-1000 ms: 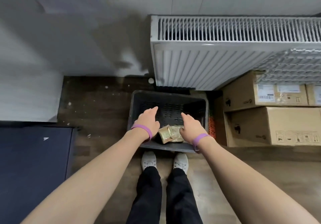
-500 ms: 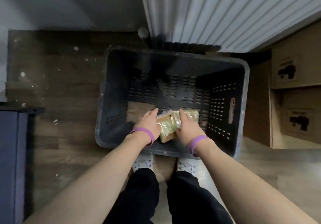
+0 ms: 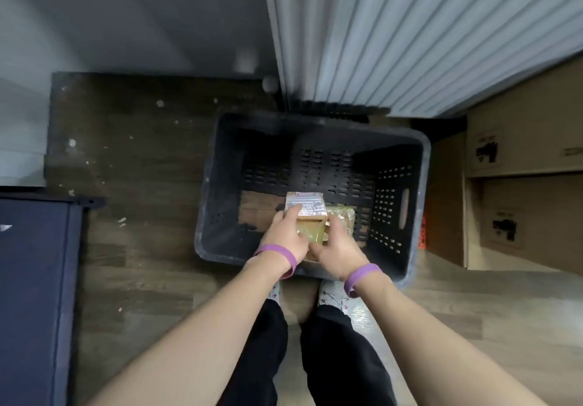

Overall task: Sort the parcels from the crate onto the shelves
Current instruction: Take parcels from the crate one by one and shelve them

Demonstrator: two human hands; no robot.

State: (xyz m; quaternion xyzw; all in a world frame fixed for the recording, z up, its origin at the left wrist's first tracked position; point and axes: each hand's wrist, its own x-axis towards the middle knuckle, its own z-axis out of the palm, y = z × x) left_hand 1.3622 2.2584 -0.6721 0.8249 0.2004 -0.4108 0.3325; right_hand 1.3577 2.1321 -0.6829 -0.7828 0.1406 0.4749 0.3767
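While over the crate (image 3: 416, 185), both hands grip one labelled parcel (image 3: 307, 213)

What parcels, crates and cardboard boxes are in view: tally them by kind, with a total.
Parcels: 2, the labelled parcel held in the left hand and right hand, and the yellowish parcel behind it, which lies in the crate.
Crates: 1, the dark crate.
Cardboard boxes: 2, the upper box and the lower box.
Total: 5.
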